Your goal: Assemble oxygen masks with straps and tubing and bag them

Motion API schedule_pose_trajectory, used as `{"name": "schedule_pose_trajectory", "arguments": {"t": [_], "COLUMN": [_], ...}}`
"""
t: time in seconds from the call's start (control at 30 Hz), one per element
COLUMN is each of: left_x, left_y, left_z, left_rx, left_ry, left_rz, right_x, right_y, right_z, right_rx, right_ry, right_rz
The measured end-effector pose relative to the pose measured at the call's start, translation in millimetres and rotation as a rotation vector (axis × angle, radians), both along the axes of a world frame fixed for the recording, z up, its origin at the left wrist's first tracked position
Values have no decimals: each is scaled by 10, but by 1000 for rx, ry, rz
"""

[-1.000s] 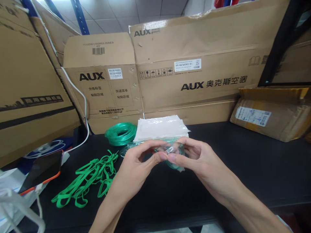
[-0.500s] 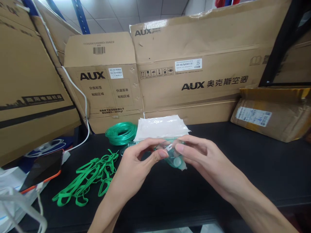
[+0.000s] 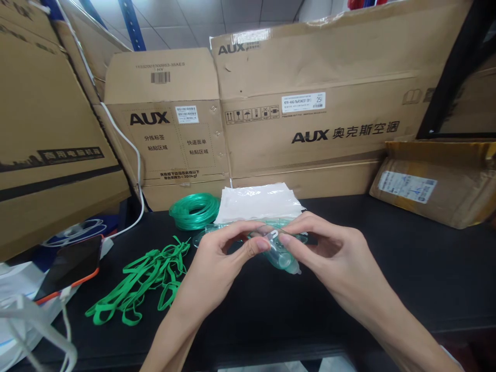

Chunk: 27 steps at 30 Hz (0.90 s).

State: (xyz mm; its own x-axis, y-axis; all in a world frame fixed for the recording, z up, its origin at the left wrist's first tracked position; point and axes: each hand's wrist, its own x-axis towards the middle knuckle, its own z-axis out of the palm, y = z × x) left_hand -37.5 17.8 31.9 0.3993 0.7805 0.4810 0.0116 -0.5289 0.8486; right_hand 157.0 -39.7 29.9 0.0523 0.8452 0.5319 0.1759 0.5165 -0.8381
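Between both hands is a clear green oxygen mask [image 3: 284, 260], its narrow connector end pointing down and to the right. A small whitish metal nose clip [image 3: 273, 235] shows on its upper part. My left hand [image 3: 228, 256] grips the mask's left edge, the thumb lying beside the clip. On the other side, my right hand [image 3: 325, 243] pinches the mask with thumb and forefinger close to the clip. More clear green plastic lies behind the hands, partly hidden. Left of my left hand are flat green elastic straps [image 3: 143, 279] in a loose tangle.
A coil of green tubing [image 3: 195, 211] and white plastic bags [image 3: 259, 202] lie on the black table [image 3: 349, 320]. A phone [image 3: 73, 263] on a cable is at the left. Large cardboard boxes [image 3: 263, 150] stand behind, and a taped carton [image 3: 434, 186] sits at the right.
My right thumb has shifted slightly down off the nose clip, and the clip now looks bent into a curve. The mask has tilted a little, and my right hand has moved slightly right.
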Motion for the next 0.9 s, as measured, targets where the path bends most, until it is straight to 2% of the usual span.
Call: {"name": "schedule_pose_trajectory", "arguments": {"t": [0.2, 0.5, 0.7, 0.9], "left_x": [-49, -49, -60, -55], "left_y": [3, -64, -116, -147], "left_z": [15, 70, 120, 140], "left_rx": [9, 55, 5, -8], "left_ry": [95, 134, 154, 160], "left_rz": [35, 76, 70, 56], "right_x": [43, 43, 145, 226], "right_y": [22, 22, 37, 10], "right_z": [-21, -14, 0, 51], "right_rx": [-27, -14, -20, -105], "right_ry": [-32, -94, -103, -109], "right_rz": [54, -12, 100, 157]}}
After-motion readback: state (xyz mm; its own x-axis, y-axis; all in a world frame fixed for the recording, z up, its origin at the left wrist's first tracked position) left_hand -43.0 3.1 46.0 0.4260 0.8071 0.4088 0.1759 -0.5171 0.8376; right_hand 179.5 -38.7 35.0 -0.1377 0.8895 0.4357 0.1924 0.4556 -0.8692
